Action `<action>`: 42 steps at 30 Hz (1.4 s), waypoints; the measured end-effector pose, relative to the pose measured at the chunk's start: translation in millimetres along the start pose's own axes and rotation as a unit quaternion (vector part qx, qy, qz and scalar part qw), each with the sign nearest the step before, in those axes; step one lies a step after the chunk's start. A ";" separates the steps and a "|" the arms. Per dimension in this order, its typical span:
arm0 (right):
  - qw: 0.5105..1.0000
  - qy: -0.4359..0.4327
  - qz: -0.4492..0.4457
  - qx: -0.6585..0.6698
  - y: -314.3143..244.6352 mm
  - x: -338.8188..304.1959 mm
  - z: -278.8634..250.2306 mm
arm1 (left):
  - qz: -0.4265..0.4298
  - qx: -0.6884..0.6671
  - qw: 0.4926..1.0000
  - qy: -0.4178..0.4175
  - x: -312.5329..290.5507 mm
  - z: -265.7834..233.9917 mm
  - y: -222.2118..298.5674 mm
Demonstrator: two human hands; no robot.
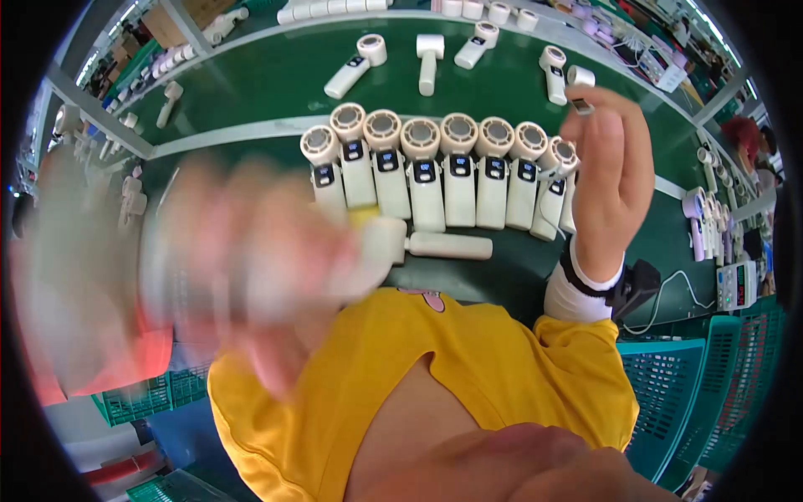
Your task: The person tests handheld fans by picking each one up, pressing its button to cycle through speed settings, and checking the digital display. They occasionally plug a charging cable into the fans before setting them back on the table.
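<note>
My right hand (609,171) is raised over the right end of a row of white handheld fans (427,171) that lie side by side on the green table (276,84). Its fingertips pinch a small dark plug (582,106). My left hand (251,247) is a motion blur at the left of the row, with something whitish inside the blur; whether it grips anything cannot be told. One more white fan (443,245) lies crosswise just in front of the row, next to the blurred hand.
More white fans (355,63) lie scattered on the far side of the table. Teal plastic crates (669,393) stand at the lower right. A small meter box (736,284) and a black adapter (640,284) with a cable sit at the right.
</note>
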State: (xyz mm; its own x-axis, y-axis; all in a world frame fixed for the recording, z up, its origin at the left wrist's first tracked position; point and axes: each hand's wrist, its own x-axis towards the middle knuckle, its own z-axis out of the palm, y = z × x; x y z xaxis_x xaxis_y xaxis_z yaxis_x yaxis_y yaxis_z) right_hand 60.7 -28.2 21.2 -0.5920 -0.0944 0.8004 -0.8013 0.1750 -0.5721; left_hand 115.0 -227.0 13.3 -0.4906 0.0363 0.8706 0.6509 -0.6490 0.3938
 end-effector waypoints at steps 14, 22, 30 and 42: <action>0.987 -0.103 -0.064 -0.108 -20.0 -4.9 12.4 | 0.260 0.091 0.959 0.066 -4.1 -3.4 32.7; 0.980 -0.162 0.101 0.062 -17.0 -12.1 13.3 | -0.393 0.081 0.915 0.046 22.7 -1.8 -11.1; 0.940 -0.313 0.096 0.096 -26.8 -1.2 -7.3 | -0.439 -0.127 0.889 -0.035 18.4 -11.8 -15.7; 0.971 -0.212 0.101 0.040 -20.1 -10.0 12.0 | 0.181 0.557 0.772 -0.247 10.8 -22.0 -38.4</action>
State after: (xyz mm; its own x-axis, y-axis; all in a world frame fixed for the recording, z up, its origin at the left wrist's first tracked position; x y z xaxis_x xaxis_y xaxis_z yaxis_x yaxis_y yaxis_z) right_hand 81.7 -42.5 22.6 -0.7065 -0.4636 0.5348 -0.6592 0.1562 -0.7355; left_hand 71.9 -218.4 1.1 -0.0583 0.4702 0.8806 0.9225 0.3625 -0.1324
